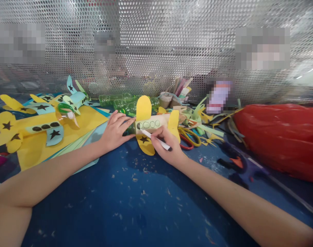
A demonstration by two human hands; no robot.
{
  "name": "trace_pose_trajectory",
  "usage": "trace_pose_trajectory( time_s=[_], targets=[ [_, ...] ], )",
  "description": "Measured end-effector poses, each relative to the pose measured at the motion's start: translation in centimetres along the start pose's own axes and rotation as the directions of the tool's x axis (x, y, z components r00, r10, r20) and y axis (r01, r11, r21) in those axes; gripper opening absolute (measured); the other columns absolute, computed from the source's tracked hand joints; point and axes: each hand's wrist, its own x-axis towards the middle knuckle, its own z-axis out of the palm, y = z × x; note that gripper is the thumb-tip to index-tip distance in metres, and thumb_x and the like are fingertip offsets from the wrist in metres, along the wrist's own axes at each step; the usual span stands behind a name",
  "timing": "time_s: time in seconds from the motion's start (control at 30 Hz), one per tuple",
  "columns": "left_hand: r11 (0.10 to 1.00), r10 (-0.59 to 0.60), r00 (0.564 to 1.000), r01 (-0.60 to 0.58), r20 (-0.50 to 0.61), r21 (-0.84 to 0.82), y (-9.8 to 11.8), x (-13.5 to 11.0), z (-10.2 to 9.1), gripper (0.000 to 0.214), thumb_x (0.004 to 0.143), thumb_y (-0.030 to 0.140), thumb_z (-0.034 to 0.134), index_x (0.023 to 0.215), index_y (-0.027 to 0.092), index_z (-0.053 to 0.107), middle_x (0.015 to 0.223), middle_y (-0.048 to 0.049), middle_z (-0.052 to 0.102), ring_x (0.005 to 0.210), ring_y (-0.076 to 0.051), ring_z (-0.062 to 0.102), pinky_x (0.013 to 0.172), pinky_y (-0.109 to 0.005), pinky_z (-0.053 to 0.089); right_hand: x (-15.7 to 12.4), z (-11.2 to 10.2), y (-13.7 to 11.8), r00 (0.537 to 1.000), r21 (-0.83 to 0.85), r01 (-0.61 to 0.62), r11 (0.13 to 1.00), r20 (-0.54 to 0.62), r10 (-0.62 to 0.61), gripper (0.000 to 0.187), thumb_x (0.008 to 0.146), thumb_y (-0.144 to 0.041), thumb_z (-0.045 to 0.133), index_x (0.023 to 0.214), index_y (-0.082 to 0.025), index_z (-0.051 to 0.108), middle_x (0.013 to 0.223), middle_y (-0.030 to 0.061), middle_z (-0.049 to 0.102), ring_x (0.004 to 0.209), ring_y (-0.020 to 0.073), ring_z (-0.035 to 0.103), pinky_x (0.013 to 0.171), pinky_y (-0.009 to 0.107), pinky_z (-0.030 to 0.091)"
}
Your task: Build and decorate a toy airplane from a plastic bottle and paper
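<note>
A bottle plane [151, 124] with yellow paper wings and a black star lies on the blue table [135, 202] at the middle. My left hand [116, 129] grips its green bottle nose, fingers curled over it. My right hand [164, 144] pinches a white marker [156, 140] whose tip touches the row of drawn circles on the plane's pale body.
Finished yellow and light-blue paper planes [43, 118] lie on coloured sheets at the left. Green plastic bottles [125, 101], cups of sticks, scissors [188, 137] and paper scraps crowd the back. A red plastic bag [282, 137] fills the right. A perforated metal screen [156, 44] stands behind.
</note>
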Motion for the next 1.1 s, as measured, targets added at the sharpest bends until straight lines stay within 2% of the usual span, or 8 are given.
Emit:
trace_pose_trajectory(
  time_s=[0.17,1.1],
  targets=[
    [1.000,0.000,1.000,0.000,-0.005,-0.010,0.02,-0.01,0.00,0.055,0.085,0.050,0.063,0.130,0.019,0.055,0.116,-0.0097,0.064,0.115,-0.029,0.050,0.111,-0.055,0.028,0.09,0.10,0.27,0.999,-0.012,0.005,1.000,-0.041,-0.006,0.009,0.087,-0.021,0.053,0.082,-0.022,0.046,0.060,-0.0048,0.049,0.047,0.0085,0.041,0.045,0.024,0.032],
    [1.000,0.025,0.999,-0.025,-0.026,0.016,-0.08,-0.02,0.13,0.056,0.085,0.050,0.063,0.128,0.015,0.055,0.115,-0.0101,0.064,0.114,-0.028,0.050,0.111,-0.054,0.029,0.14,0.13,0.19,0.999,-0.005,0.034,0.999,-0.008,-0.034,0.009,0.088,-0.020,0.052,0.083,-0.022,0.045,0.061,-0.0049,0.049,0.048,0.0082,0.042,0.045,0.023,0.032]
  ],
)
